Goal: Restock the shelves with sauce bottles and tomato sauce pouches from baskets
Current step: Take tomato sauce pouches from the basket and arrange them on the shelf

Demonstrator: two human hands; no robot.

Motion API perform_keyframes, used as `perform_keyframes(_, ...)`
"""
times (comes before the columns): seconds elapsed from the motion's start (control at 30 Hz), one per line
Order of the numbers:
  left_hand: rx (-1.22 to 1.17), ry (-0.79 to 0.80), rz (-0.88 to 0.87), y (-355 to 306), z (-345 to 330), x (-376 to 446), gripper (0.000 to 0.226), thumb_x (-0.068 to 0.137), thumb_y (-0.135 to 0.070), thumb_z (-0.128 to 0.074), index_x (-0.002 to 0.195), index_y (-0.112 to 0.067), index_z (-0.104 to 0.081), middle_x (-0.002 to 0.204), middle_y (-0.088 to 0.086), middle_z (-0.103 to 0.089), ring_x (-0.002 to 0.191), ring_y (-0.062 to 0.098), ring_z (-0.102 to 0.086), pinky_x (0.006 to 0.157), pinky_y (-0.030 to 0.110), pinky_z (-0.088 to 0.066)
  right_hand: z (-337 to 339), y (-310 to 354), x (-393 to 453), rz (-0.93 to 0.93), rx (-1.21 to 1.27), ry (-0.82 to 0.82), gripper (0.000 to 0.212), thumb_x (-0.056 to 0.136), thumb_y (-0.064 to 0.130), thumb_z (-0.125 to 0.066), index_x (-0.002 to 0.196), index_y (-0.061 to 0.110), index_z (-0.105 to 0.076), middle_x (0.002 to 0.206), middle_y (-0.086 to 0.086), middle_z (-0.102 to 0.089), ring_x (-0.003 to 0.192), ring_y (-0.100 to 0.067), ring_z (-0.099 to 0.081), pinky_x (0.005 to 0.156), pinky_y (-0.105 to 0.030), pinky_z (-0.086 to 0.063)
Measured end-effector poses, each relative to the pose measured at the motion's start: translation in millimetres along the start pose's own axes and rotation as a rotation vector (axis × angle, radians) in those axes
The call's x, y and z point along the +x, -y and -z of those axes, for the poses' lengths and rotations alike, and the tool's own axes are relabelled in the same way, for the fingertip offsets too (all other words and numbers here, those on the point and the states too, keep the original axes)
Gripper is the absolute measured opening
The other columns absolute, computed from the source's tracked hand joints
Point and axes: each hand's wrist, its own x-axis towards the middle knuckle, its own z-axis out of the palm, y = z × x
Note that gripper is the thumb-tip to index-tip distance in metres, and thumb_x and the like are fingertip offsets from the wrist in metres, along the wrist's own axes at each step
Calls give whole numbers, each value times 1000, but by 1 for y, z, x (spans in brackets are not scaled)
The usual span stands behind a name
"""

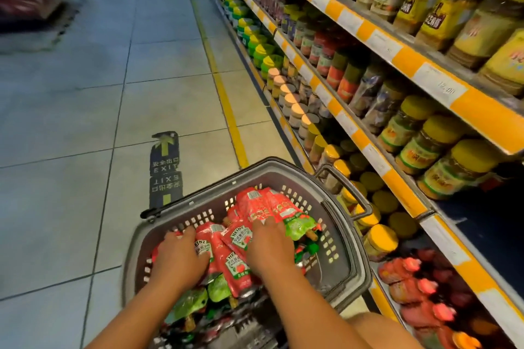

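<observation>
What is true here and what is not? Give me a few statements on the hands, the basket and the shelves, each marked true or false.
1. Both hands, left hand and right hand, are down in the basket among the pouches. True.
2. The basket stands on a shelf. False: it sits low over the tiled floor, beside the shelves.
3. The pouches are red and green. True.
4. The shelves stand to the person's left. False: they run along the right.
5. A floor sticker reads EXIT. True.

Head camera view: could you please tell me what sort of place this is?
Most likely a supermarket aisle: shelves with price labels hold rows of jars, and a shopping basket of tomato sauce pouches sits on the tiled floor.
</observation>
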Motion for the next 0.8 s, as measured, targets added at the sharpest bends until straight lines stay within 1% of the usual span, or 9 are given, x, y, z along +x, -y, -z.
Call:
perform_keyframes(0.13, -23, -11, 20, 3, -7, 6, 68, 88, -53, -70, 145, -27, -44, 139, 16, -48, 124, 34, -53, 106, 46, -51, -7, 4, 8, -12, -10, 8, 52, 98, 21, -62, 148, 21, -46, 160, -12, -28, 144, -36, -30, 103, -47, -50)
perform_keyframes(0.23, -100, -16, 39, 8, -11, 12, 73, 80, -54, -77, 141, -31, -44, 134, 13, -49, 119, 32, -56, 101, 46, -54, -10, 8, 8, -20, 20, 18, 55, 97, 19, -63, 148, 21, -46, 162, -15, -23, 147, -36, -28, 102, -46, -52)
perform_keyframes(0.33, -167, -26, 36, 12, -14, 17, 82, 72, -53, -83, 140, -34, -41, 129, 9, -49, 112, 29, -59, 96, 45, -57, -12, 7, 9, -33, 52, 10, 54, 96, 23, -65, 147, 20, -47, 154, -16, -33, 139, -37, -38, 99, -43, -51)
perform_keyframes(0.47, -178, -34, 18, 10, -16, 19, 80, 71, -44, -87, 137, -37, -41, 123, 6, -51, 110, 26, -57, 88, 37, -54, -16, 7, 9, -39, 96, 21, 59, 93, 33, -67, 146, 16, -46, 141, -17, -46, 128, -37, -48, 104, -40, -45)
perform_keyframes(0.57, -241, -12, -15, 3, -15, 19, 78, 71, -29, -89, 132, -38, -41, 117, 2, -47, 101, 21, -56, 70, 28, -49, -18, 10, 9, -49, 148, 29, 64, 89, 39, -71, 144, 16, -46, 126, -12, -62, 120, -35, -55, 95, -40, -50)
perform_keyframes(0.63, -283, 16, -35, -1, -14, 19, 77, 73, -20, -87, 131, -37, -39, 119, 2, -44, 92, 16, -57, 59, 24, -47, -20, 13, 6, -62, 208, 33, 69, 85, 39, -74, 145, 18, -45, 118, -9, -67, 114, -34, -59, 87, -40, -54)
perform_keyframes(0.67, -305, 31, -39, -2, -14, 18, 77, 74, -16, -86, 131, -38, -38, 120, 2, -42, 87, 14, -59, 57, 26, -52, -21, 14, 4, -69, 231, 34, 72, 84, 40, -75, 145, 20, -44, 116, -8, -67, 113, -33, -60, 84, -40, -56)
perform_keyframes(0.73, -334, 45, -45, -4, -12, 17, 79, 75, -13, -85, 131, -39, -36, 121, 2, -39, 81, 15, -61, 60, 34, -61, -20, 14, -1, -81, 258, 24, 78, 81, 42, -77, 147, 25, -39, 116, -8, -66, 108, -31, -62, 81, -41, -58)
perform_keyframes(0.8, -356, 49, -57, -3, -10, 14, 83, 76, -11, -85, 134, -40, -34, 121, 2, -39, 80, 16, -62, 61, 36, -62, -19, 13, -4, -91, 280, 8, 83, 79, 42, -79, 149, 30, -36, 117, -6, -66, 103, -27, -65, 82, -43, -61)
